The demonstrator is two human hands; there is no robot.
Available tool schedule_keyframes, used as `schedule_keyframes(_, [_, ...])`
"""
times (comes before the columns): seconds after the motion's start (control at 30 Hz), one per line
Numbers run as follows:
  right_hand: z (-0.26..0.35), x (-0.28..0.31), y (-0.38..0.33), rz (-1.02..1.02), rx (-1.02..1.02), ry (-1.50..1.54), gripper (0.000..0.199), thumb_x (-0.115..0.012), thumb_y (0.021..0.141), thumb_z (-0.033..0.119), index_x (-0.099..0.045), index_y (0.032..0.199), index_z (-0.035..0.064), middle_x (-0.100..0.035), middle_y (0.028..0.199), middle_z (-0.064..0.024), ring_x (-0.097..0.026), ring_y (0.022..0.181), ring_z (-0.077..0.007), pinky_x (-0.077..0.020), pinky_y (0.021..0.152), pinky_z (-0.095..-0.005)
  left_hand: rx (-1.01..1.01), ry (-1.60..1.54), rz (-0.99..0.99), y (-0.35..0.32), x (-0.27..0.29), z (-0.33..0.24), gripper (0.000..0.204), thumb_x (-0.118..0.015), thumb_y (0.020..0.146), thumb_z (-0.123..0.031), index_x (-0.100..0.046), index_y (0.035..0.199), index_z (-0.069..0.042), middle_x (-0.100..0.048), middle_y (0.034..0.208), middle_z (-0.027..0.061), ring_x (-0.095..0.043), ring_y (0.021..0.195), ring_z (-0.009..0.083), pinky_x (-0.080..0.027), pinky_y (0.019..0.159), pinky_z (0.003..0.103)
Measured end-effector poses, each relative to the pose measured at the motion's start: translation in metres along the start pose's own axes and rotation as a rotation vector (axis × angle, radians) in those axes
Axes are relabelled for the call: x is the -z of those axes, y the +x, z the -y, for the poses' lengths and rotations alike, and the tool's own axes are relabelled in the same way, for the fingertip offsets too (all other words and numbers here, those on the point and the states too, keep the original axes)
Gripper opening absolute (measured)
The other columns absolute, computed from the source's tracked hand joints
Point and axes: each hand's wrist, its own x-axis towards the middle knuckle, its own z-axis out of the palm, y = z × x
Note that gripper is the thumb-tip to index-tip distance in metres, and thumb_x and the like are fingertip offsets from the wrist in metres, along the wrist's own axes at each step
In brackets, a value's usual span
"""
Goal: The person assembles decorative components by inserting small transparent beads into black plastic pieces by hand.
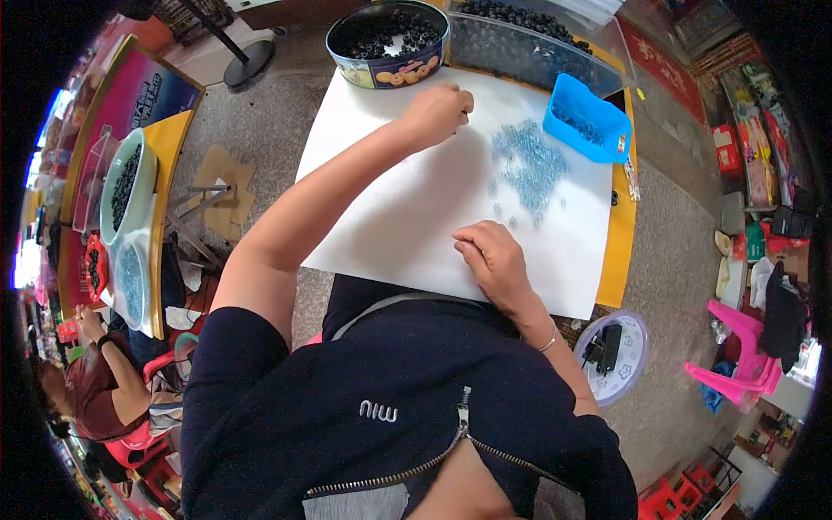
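From my remote seat: a cluttered room, a yellow surface (620, 251) and its white sheet (572, 269).
Along the far edge I see a clear bin (533, 56), round tin (394, 74) and blue tray (615, 130); pale-blue pieces (530, 169) spread on the sheet beside the tray. My left hand (440, 113) is near the tin, the right hand (496, 260) near the pieces, fingers curled; I cannot tell whether either grips anything.

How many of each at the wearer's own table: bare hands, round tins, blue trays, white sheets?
Bare hands: 2 (left hand, right hand)
Round tin: 1
Blue tray: 1
White sheet: 1
Total: 5
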Motion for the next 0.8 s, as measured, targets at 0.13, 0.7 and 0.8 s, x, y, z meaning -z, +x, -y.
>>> schedule_keyframes(0.13, [0.000,0.003,0.001,-0.024,-0.052,0.024,0.009,-0.063,0.081,0.006,-0.063,0.090,0.0028,-0.062,0.082,-0.0112,-0.058,0.077,-0.0285,-0.0465,0.070,-0.0371,0.170,-0.398,-0.048,-0.031,0.021,-0.013,0.013,-0.066,0.081,-0.012,-0.068,0.093,-0.006,-0.064,0.087,0.0111,-0.062,0.080,0.0231,-0.049,0.072,0.033])
schedule_keyframes(0.7, [0.022,0.002,0.041,-0.329,0.008,-0.018,0.015,-0.062,0.081,0.003,-0.065,0.096,0.0040,-0.060,0.091,-0.0097,-0.058,0.084,-0.0234,-0.0482,0.075,-0.0327,0.599,-2.014,0.095,-0.126,0.004,-0.082,0.022,-0.061,0.092,-0.018,-0.061,0.105,-0.001,-0.065,0.085,0.0038,-0.059,0.070,0.0104,-0.050,0.067,0.022])
schedule_keyframes(0.8, [0.018,0.000,0.034,-0.297,-0.077,0.075,0.011,-0.064,0.082,0.000,-0.065,0.093,-0.0003,-0.061,0.091,-0.0095,-0.059,0.081,-0.0174,-0.0476,0.071,-0.0266,0.621,-1.910,0.104,-0.131,0.006,-0.081,0.020,-0.061,0.092,-0.015,-0.062,0.105,0.000,-0.065,0.087,0.0051,-0.060,0.073,0.0112,-0.051,0.068,0.023])
